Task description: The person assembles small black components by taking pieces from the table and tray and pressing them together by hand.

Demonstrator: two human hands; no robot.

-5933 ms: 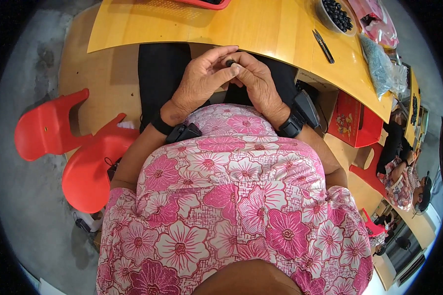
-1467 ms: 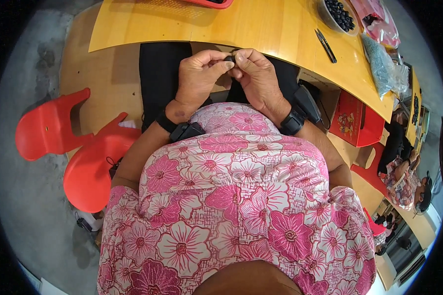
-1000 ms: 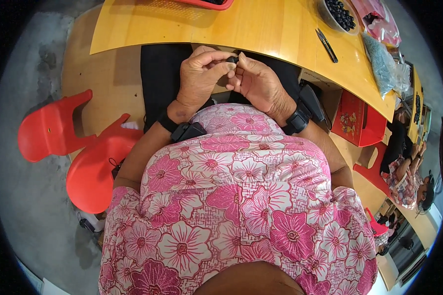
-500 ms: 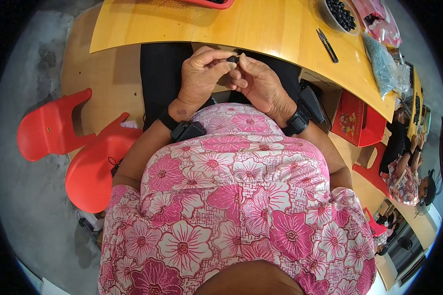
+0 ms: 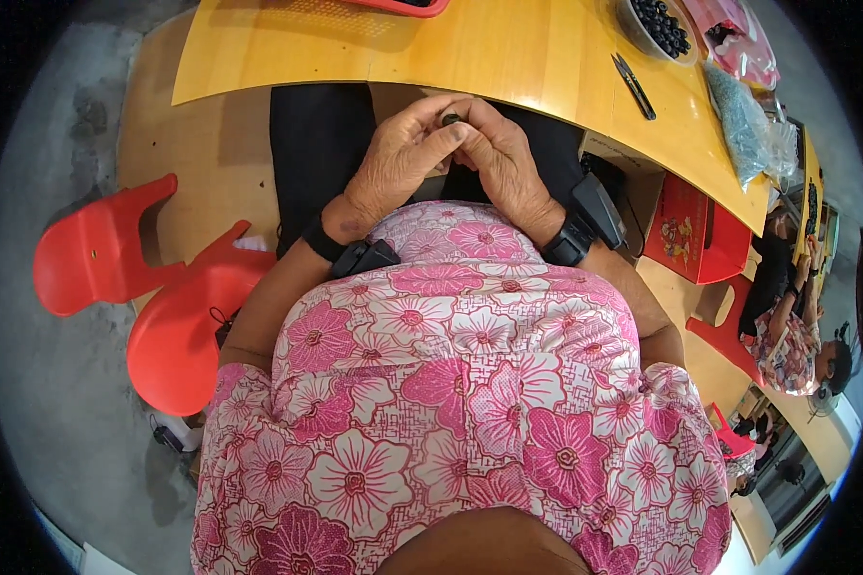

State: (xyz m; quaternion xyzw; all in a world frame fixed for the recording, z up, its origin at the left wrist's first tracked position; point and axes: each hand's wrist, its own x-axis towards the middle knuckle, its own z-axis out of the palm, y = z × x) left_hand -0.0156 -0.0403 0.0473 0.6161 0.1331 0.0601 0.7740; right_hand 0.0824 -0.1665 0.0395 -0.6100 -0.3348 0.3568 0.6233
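A small black round piece is pinched between the fingertips of both my hands, over my lap just off the table's near edge. My left hand is closed, its thumb and forefinger against the piece. My right hand is closed too, with its fingers pressed to the other side. Most of the piece is hidden by the fingers, and its exact kind does not show. Similar-looking black pieces fill a clear round bowl at the far right of the table.
On the yellow table lie black thread snips, a bag of bluish beads and a pink package. A red basket is at the far edge. Red chairs stand left; a red box is under the table. Another person sits right.
My hands have come closer together. The right hand has turned in, its fingers now curled around the black piece, which has tipped so that its end faces up.
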